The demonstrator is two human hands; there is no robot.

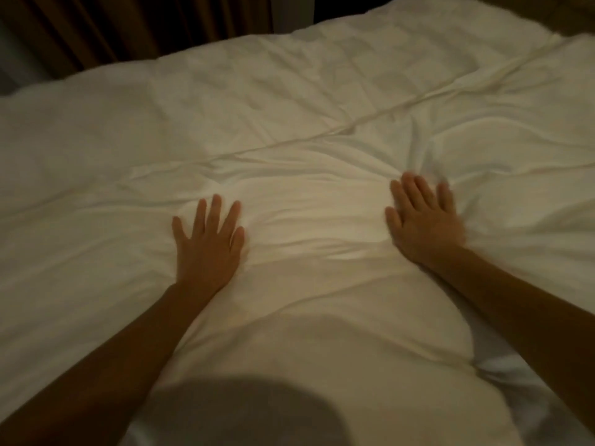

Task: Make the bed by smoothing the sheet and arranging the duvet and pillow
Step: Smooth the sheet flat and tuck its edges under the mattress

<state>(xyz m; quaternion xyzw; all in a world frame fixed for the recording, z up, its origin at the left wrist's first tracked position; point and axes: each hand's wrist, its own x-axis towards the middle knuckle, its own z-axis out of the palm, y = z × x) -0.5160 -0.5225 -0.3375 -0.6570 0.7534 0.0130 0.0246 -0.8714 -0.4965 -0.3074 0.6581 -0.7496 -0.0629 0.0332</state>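
**Both palms flat on duvet**

Forearms enter at 7 and 5 o'clock. Left hand (207,249): fingers (216,210) straight, splayed. Right hand (423,220): fingers straight, closer together, blurred. White duvet (306,175) lies under both palms and bunches at 1 o'clock of the right fingertips. Its long crease (322,136) runs from 8 to 2 o'clock. Brown curtain (128,30) at 11 o'clock.

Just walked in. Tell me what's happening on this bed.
A person reaches over the bed with both arms. The left hand and right hand lie flat, fingers spread, pressing on the white duvet. The cover is wrinkled around the hands, and a long crease runs across beyond them. A brown curtain hangs behind the bed. No pillow is clearly in view.
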